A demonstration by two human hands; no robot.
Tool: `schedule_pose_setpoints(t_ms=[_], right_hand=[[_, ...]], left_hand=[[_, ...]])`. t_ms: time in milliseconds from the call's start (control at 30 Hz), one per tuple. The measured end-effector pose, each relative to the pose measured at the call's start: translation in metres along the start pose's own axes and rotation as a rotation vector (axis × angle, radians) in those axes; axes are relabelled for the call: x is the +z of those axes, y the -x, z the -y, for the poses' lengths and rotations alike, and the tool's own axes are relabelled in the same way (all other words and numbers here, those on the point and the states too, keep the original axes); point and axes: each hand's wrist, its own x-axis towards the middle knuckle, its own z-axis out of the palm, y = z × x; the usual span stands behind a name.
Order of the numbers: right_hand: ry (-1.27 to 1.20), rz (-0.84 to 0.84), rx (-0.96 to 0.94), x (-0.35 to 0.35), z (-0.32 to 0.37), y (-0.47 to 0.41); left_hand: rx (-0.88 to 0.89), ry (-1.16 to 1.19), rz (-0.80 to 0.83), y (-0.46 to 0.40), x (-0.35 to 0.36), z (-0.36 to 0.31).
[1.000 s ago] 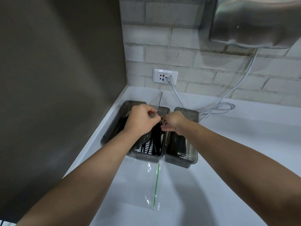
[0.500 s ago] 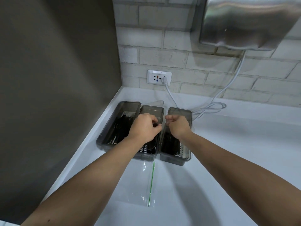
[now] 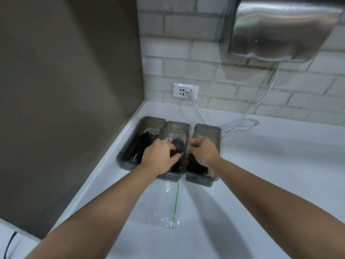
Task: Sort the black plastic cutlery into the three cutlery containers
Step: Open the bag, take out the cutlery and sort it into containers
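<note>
Three smoky see-through cutlery containers stand side by side in the counter's corner: left container [image 3: 147, 119], middle container [image 3: 179, 125], right container [image 3: 210, 128]. Each holds black plastic cutlery; the left one's pieces [image 3: 139, 146] lie loose. My left hand [image 3: 158, 157] reaches into the middle container, fingers and thumb closed around black spoons [image 3: 178, 145]. My right hand [image 3: 204, 152] hovers over the right container with fingers curled near the wall it shares with the middle one. I see nothing in it. It hides most of the cutlery beneath it [image 3: 196, 168].
A clear zip bag [image 3: 165, 206] with a green seal lies flat on the white counter [image 3: 261, 184] just in front of the containers. A dark panel [image 3: 65, 90] closes the left side. Behind are a wall socket [image 3: 185, 90], a white cable [image 3: 240, 124] and a steel hand dryer [image 3: 283, 28].
Both hands have come down from holding a bundle of cutlery above the middle container. The piece that stuck up is gone, and the hands have parted slightly.
</note>
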Motion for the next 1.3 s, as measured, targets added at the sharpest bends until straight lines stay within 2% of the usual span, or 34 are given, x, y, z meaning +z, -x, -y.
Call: schedule_pose_setpoints(t_ms=[167,433,633,867,967,1067,1167,1300], right_hand=[[0.113,0.068,0.054,-0.001,-0.007,0.013],[0.31,0.168,-0.076,-0.013,-0.016,0.035],[0.346,0.191,-0.118,-0.023,-0.015,0.046],[0.234,0.051,-0.241,-0.006,-0.006,0.075],[0.119,0.136,-0.26,0.01,-0.007,0.098],[0.173,0.272,-0.288,0.025,-0.016,0.119],[0.292,0.299,-0.299,0.036,-0.03,0.135],[0.51,0.401,-0.357,0.041,-0.044,0.146]], left_hand=[[0.045,-0.105,0.151,0.014,0.016,0.002],[-0.005,-0.091,0.171,0.015,0.022,-0.005],[0.005,-0.075,0.209,0.013,0.019,-0.006],[0.026,-0.015,0.024,0.05,0.006,0.01],[0.071,-0.004,-0.062,0.078,0.004,0.018],[0.079,0.028,-0.106,0.109,0.005,0.026],[0.068,0.051,-0.019,0.136,0.01,0.03],[0.05,-0.012,0.199,0.16,0.021,0.03]])
